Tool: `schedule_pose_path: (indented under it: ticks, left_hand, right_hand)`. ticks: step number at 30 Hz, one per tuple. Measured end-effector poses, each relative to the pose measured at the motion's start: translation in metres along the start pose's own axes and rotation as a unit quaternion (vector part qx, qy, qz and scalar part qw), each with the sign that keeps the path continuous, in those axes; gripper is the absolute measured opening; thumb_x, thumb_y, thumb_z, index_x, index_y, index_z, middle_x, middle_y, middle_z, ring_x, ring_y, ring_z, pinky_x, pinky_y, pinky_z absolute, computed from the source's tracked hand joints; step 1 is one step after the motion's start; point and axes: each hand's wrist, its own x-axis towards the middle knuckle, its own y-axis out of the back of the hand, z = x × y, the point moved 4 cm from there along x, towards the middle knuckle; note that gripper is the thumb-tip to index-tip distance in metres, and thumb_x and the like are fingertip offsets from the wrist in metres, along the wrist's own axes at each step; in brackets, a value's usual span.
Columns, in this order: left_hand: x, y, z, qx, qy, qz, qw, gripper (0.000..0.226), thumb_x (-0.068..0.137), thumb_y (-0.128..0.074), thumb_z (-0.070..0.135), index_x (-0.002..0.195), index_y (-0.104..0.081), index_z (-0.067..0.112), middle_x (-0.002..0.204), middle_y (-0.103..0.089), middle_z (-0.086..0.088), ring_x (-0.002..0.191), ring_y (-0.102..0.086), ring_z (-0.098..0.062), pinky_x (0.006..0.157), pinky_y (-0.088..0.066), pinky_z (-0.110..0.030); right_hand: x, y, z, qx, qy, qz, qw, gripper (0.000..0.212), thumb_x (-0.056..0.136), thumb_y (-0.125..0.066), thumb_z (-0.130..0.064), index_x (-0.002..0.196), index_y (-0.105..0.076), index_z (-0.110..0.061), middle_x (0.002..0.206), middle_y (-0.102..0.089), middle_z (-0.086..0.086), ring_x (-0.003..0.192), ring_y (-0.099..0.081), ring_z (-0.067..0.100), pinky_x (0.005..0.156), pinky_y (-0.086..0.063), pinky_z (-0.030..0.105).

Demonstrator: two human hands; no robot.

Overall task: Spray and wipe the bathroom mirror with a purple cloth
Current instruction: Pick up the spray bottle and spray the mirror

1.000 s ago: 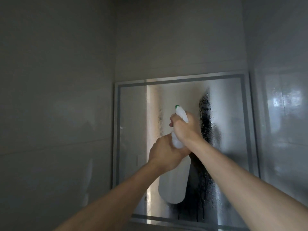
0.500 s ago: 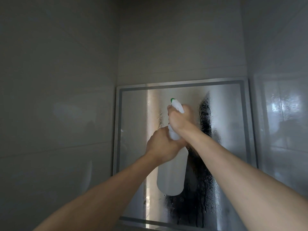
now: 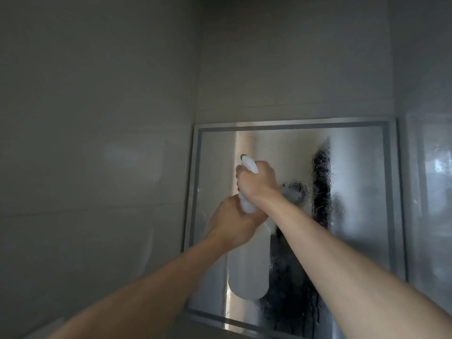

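White plastic, pale and half see-through: the spray bottle point(image 3: 247, 270) is held up in front of the mirror point(image 3: 362, 204), with its green-tipped nozzle point(image 3: 242, 157) pointing at the upper left part of the glass. The right hand point(image 3: 256, 183) has its grip closed round the bottle's head, fingers curled on the trigger side. The left hand point(image 3: 233, 222) has its grip closed round the neck just below, steadying it. The purple cloth is not in view, so I cannot tell where it is.

The step in hand looks like spraying. Right of the bottle the glass is beaded with drops and runs, while the strip in front of the nozzle looks drier, so that is probably the patch left to cover. To do it well, hold the nozzle apart from the glass so the mist spreads, squeeze fully, and work across in even rows. Go lightly, since runs already reach toward the lower frame.

The mirror fills the back of a narrow nook. The left wall point(image 3: 97, 179) meets its left edge and the shiny right wall point(image 3: 430, 192) stands just beside its right edge. Sideways room is tight. The open room is up, down and back toward the person.
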Motion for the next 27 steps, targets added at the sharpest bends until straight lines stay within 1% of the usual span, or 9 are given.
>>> schedule_pose_path:
  ticks: [3,6,8,10,12,17,21,25,27]
  left_hand:
    - [-0.005,0.006,0.001,-0.013,0.008,0.002,1.000,0.034,0.064,-0.067,0.059,0.068,-0.063,0.025,0.057,-0.062,0.009,0.050,-0.054,-0.009,0.051,-0.042,-0.030]
    - [-0.011,0.008,0.003,-0.041,0.020,-0.009,0.999,0.022,0.079,-0.073,0.038,0.069,-0.062,0.022,0.052,-0.060,0.012,0.047,-0.051,-0.005,0.049,-0.040,-0.026]
    - [-0.012,0.010,0.002,-0.055,0.024,-0.010,0.998,0.020,0.084,-0.073,0.031,0.070,-0.062,0.022,0.052,-0.060,0.012,0.047,-0.051,-0.004,0.049,-0.038,-0.024]
    - [-0.011,0.012,0.002,-0.038,0.020,0.003,0.999,0.017,0.078,-0.073,0.039,0.074,-0.066,0.024,0.058,-0.065,0.010,0.050,-0.054,-0.007,0.051,-0.041,-0.027]
    - [-0.011,0.014,0.003,-0.002,0.016,0.009,1.000,0.028,0.066,-0.067,0.052,0.078,-0.068,0.027,0.067,-0.071,0.007,0.056,-0.061,-0.012,0.054,-0.046,-0.030]
    - [-0.017,0.016,0.004,0.104,0.018,0.025,0.994,0.032,0.065,-0.061,0.056,0.078,-0.063,0.027,0.071,-0.069,0.007,0.066,-0.065,-0.015,0.053,-0.040,-0.025]
    - [-0.023,0.016,0.002,0.112,0.021,0.028,0.993,0.025,0.069,-0.061,0.052,0.075,-0.060,0.028,0.069,-0.067,0.007,0.065,-0.063,-0.017,0.053,-0.039,-0.026]
    - [-0.028,0.015,-0.002,0.110,0.031,0.032,0.993,0.018,0.072,-0.064,0.048,0.072,-0.058,0.030,0.067,-0.065,0.008,0.061,-0.059,-0.014,0.052,-0.039,-0.026]
    - [-0.029,0.015,-0.005,0.110,0.032,0.034,0.993,0.018,0.072,-0.065,0.046,0.071,-0.058,0.030,0.066,-0.064,0.007,0.062,-0.059,-0.015,0.054,-0.040,-0.026]
  right_hand:
    - [-0.004,-0.003,-0.004,-0.010,-0.006,-0.007,1.000,0.024,0.092,-0.048,-0.026,0.082,-0.059,-0.007,0.075,-0.066,0.004,0.069,-0.063,0.023,0.055,-0.042,0.024]
    - [-0.006,-0.005,-0.007,-0.028,-0.007,-0.030,0.999,0.024,0.091,-0.052,-0.025,0.071,-0.052,-0.012,0.066,-0.060,-0.001,0.061,-0.057,0.017,0.050,-0.034,0.025]
    - [-0.007,-0.010,-0.007,-0.025,-0.001,-0.071,0.997,0.023,0.089,-0.059,-0.025,0.070,-0.052,-0.013,0.068,-0.061,0.001,0.063,-0.057,0.018,0.053,-0.037,0.027]
    - [-0.010,-0.013,-0.003,0.006,-0.001,-0.095,0.995,0.014,0.086,-0.067,-0.026,0.080,-0.060,-0.016,0.079,-0.066,0.001,0.074,-0.062,0.020,0.062,-0.042,0.027]
    - [-0.013,-0.014,0.001,0.030,-0.006,-0.080,0.996,0.015,0.084,-0.073,-0.029,0.089,-0.063,-0.019,0.087,-0.068,0.001,0.083,-0.066,0.021,0.068,-0.044,0.026]
    - [-0.019,-0.007,0.001,0.005,0.017,0.008,1.000,0.022,0.088,-0.071,-0.028,0.072,-0.059,-0.018,0.073,-0.067,0.002,0.068,-0.061,0.018,0.050,-0.038,0.009]
    - [-0.019,-0.017,0.007,0.036,-0.001,0.002,0.999,0.029,0.087,-0.068,-0.022,0.062,-0.053,-0.015,0.065,-0.064,0.005,0.068,-0.064,0.030,0.068,-0.053,0.035]
    - [-0.021,-0.023,0.012,0.030,-0.009,-0.002,1.000,0.026,0.088,-0.064,-0.017,0.067,-0.052,-0.009,0.061,-0.054,0.002,0.062,-0.052,0.025,0.060,-0.042,0.032]
    - [-0.023,-0.024,0.015,0.030,-0.011,0.001,0.999,0.019,0.087,-0.061,-0.017,0.074,-0.056,-0.006,0.065,-0.057,0.005,0.062,-0.053,0.026,0.060,-0.047,0.034]
